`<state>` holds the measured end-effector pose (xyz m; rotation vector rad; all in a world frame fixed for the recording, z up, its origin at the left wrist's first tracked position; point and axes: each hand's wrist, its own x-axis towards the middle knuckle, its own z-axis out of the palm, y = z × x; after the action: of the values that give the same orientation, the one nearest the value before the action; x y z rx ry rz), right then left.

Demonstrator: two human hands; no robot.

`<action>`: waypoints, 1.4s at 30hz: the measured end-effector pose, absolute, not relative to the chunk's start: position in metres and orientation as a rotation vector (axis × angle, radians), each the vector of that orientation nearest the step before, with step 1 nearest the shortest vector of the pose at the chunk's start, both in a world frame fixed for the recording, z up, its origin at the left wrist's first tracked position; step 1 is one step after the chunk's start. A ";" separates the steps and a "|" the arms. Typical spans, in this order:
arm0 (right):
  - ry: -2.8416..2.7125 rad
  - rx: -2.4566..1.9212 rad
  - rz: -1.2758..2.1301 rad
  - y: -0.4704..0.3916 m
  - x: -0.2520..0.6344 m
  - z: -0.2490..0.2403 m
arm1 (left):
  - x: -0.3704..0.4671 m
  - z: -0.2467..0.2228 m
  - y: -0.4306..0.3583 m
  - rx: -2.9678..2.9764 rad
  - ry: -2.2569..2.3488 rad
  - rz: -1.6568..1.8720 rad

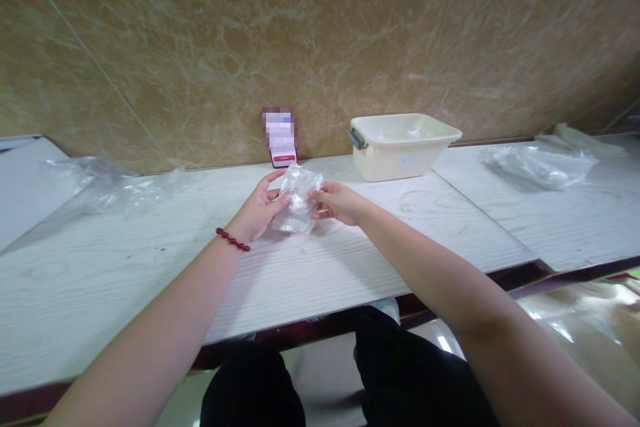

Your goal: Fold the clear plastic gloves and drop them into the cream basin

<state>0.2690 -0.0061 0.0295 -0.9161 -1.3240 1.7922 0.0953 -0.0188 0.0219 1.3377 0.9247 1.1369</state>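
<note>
A small clear plastic bag (299, 203) is held up just above the white wood-grain table, between both hands. My left hand (261, 203) grips its left side, thumb on the front and fingers behind; a red bead bracelet (233, 239) circles that wrist. On the opposite side, my right hand (339, 203) pinches the bag's edge between thumb and fingers. The plastic is wrinkled and shiny, and I cannot make out whether anything is inside it.
Behind the bag, a phone (281, 137) leans against the marble-patterned wall. A cream plastic bin (390, 163) with a grey handle stands to its right. Clear plastic bags (545, 167) lie at the far right, and more plastic (125, 190) beside a white box (30, 180) at left.
</note>
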 end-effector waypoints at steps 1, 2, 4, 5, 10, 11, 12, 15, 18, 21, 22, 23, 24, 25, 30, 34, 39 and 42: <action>-1.292 -0.940 1.787 -0.006 0.269 0.030 | 0.096 0.021 -0.019 1.360 0.906 1.143; -1.259 -0.964 1.781 -0.006 0.269 0.031 | 0.097 0.021 -0.019 1.381 0.887 1.147; -1.204 -0.992 1.767 -0.005 0.269 0.032 | 0.098 0.020 -0.020 1.424 0.864 1.138; -1.191 -0.999 1.760 -0.004 0.269 0.032 | 0.097 0.019 -0.020 1.445 0.863 1.122; -1.238 -1.046 1.690 -0.001 0.271 0.028 | 0.093 0.015 -0.017 1.534 0.942 0.977; -1.251 -1.055 1.679 0.000 0.271 0.027 | 0.093 0.015 -0.017 1.543 0.952 0.952; -1.259 -1.063 1.674 0.000 0.271 0.027 | 0.092 0.014 -0.016 1.549 0.958 0.937; -1.257 -1.085 1.665 0.000 0.272 0.029 | 0.093 0.012 -0.015 1.541 0.961 0.934; -1.248 -1.075 1.665 -0.002 0.273 0.033 | 0.094 0.012 -0.015 1.544 0.986 0.947; -1.209 -1.072 1.678 -0.001 0.274 0.034 | 0.093 0.012 -0.014 1.575 1.008 1.031; -1.195 -1.078 1.679 -0.001 0.274 0.034 | 0.093 0.012 -0.014 1.580 1.011 1.060; -1.184 -1.084 1.674 0.000 0.275 0.034 | 0.093 0.012 -0.013 1.582 1.011 1.077; -1.180 -1.090 1.668 0.001 0.275 0.033 | 0.092 0.012 -0.013 1.580 1.013 1.084; -1.181 -1.098 1.658 0.001 0.275 0.033 | 0.092 0.011 -0.013 1.578 1.013 1.081; -1.204 -1.133 1.595 0.002 0.275 0.032 | 0.094 0.010 -0.013 1.562 0.959 1.057; -1.227 -1.168 1.551 0.001 0.276 0.034 | 0.095 0.010 -0.014 1.551 0.916 1.096; -1.246 -1.170 1.549 0.001 0.276 0.034 | 0.096 0.007 -0.014 1.537 0.935 1.047; -1.242 -1.141 1.577 0.000 0.276 0.036 | 0.096 0.005 -0.012 1.529 0.943 1.053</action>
<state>0.2756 -0.0004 0.0360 -1.1410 -1.2420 1.5767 0.0959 -0.0123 0.0050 1.5287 0.9429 1.0530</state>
